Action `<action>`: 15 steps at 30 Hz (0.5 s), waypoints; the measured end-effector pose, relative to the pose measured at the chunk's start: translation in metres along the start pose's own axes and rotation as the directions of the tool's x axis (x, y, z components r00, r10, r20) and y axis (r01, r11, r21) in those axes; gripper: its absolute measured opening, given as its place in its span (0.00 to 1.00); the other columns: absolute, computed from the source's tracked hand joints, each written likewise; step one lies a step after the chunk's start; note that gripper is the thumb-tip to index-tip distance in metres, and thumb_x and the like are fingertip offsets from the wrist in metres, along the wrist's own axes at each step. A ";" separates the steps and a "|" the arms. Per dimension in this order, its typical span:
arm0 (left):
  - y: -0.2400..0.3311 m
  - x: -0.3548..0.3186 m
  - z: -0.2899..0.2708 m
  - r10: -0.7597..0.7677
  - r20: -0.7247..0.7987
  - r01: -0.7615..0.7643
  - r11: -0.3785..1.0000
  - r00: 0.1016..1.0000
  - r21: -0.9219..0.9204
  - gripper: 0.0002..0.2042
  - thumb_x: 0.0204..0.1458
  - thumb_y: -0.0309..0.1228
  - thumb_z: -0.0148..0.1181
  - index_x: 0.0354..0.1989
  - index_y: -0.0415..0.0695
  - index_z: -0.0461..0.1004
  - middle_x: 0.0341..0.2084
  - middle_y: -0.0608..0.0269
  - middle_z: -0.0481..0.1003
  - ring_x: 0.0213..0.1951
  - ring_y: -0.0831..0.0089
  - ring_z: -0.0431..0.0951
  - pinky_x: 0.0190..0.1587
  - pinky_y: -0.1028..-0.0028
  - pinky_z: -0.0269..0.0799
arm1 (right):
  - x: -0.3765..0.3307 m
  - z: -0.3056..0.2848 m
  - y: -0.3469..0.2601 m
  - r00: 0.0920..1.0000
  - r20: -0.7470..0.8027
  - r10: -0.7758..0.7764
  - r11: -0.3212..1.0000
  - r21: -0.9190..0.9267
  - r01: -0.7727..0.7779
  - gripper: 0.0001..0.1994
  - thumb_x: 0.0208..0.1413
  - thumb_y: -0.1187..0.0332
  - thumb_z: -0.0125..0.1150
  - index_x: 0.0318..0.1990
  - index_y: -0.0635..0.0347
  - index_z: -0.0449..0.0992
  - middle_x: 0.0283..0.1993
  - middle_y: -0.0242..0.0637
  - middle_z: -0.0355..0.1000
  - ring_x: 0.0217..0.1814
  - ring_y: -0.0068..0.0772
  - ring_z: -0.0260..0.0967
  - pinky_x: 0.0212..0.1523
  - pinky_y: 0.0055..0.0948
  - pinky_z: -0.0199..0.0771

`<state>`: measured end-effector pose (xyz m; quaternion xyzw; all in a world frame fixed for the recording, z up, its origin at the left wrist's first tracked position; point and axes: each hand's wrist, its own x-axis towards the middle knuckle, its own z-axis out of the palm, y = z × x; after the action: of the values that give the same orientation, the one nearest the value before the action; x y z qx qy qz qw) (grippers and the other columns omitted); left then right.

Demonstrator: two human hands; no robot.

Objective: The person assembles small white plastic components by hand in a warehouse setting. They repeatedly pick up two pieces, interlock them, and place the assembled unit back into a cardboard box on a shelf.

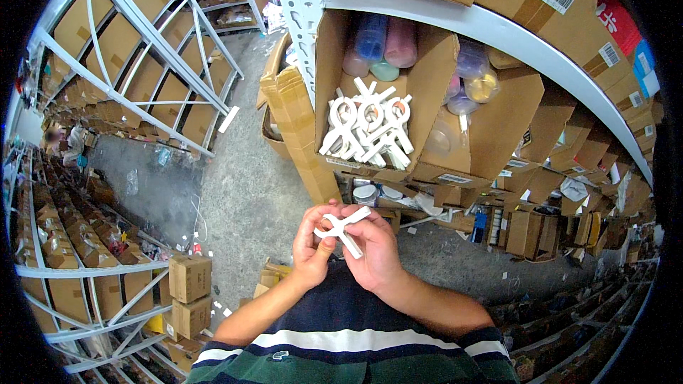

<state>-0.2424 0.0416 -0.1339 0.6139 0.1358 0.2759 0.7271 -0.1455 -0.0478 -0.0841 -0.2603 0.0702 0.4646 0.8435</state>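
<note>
Closest in, both forearms are coming up from the striped shirt and meeting in front of the chest, and the left hand (311, 242) is curling around one end of a white plastic clip (343, 227), its fingers (321, 217) closed snugly on the looped part. The right hand (375, 249) is pinching the other end, fingers folded shut over the clip's long arm, so the piece is sitting crosswise between the two hands, well above the concrete floor (242, 171). It's looking like a risky spot: the clip is being held only at its tips, and if either pinch is loosening or the two arms are being levered too hard, I'd judge it could be springing out and dropping to the floor among the scattered scraps. Just beyond the hands, an open cardboard box (427, 92) on the shelf is holding a heap of matching white clips (366, 128), piled loosely near its front lip, and a careless reach could be tipping some out. Further back, coloured bottles (388, 39) are standing behind them, and metal racking (142, 43) is running away on the left.
</note>
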 end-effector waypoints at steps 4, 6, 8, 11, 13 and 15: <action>0.002 -0.003 0.002 -0.020 -0.014 0.019 0.998 1.000 -0.059 0.28 0.61 0.42 0.59 0.64 0.38 0.61 0.61 0.57 0.65 0.58 0.70 0.69 0.61 0.69 0.63 | -0.003 -0.003 -0.001 1.000 0.016 0.015 0.998 -0.063 -0.014 0.13 0.51 0.82 0.49 0.43 0.68 0.76 0.51 0.45 0.74 0.57 0.40 0.70 0.62 0.40 0.68; 0.002 -0.004 0.004 -0.045 -0.017 0.042 0.992 0.999 -0.122 0.28 0.61 0.42 0.59 0.64 0.38 0.60 0.61 0.58 0.65 0.61 0.69 0.67 0.63 0.68 0.62 | -0.003 -0.004 0.000 0.999 0.031 0.011 0.996 -0.084 -0.008 0.13 0.52 0.82 0.49 0.44 0.68 0.76 0.51 0.46 0.74 0.56 0.40 0.71 0.60 0.38 0.70; 0.003 -0.004 0.004 -0.050 -0.016 0.047 0.989 0.999 -0.137 0.29 0.61 0.42 0.59 0.65 0.39 0.60 0.62 0.57 0.65 0.60 0.70 0.67 0.63 0.68 0.62 | -0.003 -0.007 0.002 0.999 0.053 -0.009 0.995 -0.102 0.014 0.13 0.53 0.82 0.50 0.44 0.69 0.76 0.52 0.48 0.74 0.55 0.40 0.72 0.59 0.37 0.72; 0.003 -0.005 0.006 -0.063 -0.020 0.060 0.991 0.998 -0.121 0.30 0.61 0.43 0.59 0.65 0.39 0.59 0.61 0.57 0.66 0.59 0.70 0.68 0.62 0.68 0.63 | -0.002 -0.011 0.007 0.997 0.050 -0.054 0.990 -0.127 0.060 0.12 0.54 0.82 0.49 0.43 0.69 0.76 0.50 0.48 0.74 0.54 0.39 0.72 0.58 0.37 0.72; 0.003 -0.007 0.006 -0.075 -0.023 0.072 0.992 0.997 -0.105 0.29 0.61 0.43 0.59 0.65 0.39 0.60 0.60 0.57 0.67 0.59 0.70 0.68 0.62 0.69 0.63 | -0.003 -0.009 0.009 0.997 0.035 -0.073 0.989 -0.124 0.077 0.11 0.53 0.83 0.49 0.43 0.69 0.75 0.49 0.47 0.74 0.52 0.39 0.72 0.57 0.37 0.72; 0.001 -0.008 0.004 -0.084 -0.023 0.081 0.992 0.996 -0.098 0.29 0.61 0.43 0.59 0.65 0.39 0.60 0.60 0.58 0.68 0.59 0.70 0.69 0.61 0.69 0.64 | -0.003 -0.006 0.011 0.996 0.023 -0.086 0.991 -0.105 0.088 0.11 0.53 0.83 0.48 0.42 0.68 0.74 0.47 0.47 0.73 0.52 0.39 0.72 0.57 0.37 0.72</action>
<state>-0.2472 0.0336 -0.1334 0.5681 0.1573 0.2600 0.7648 -0.1555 -0.0487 -0.0926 -0.3030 0.0262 0.4331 0.8485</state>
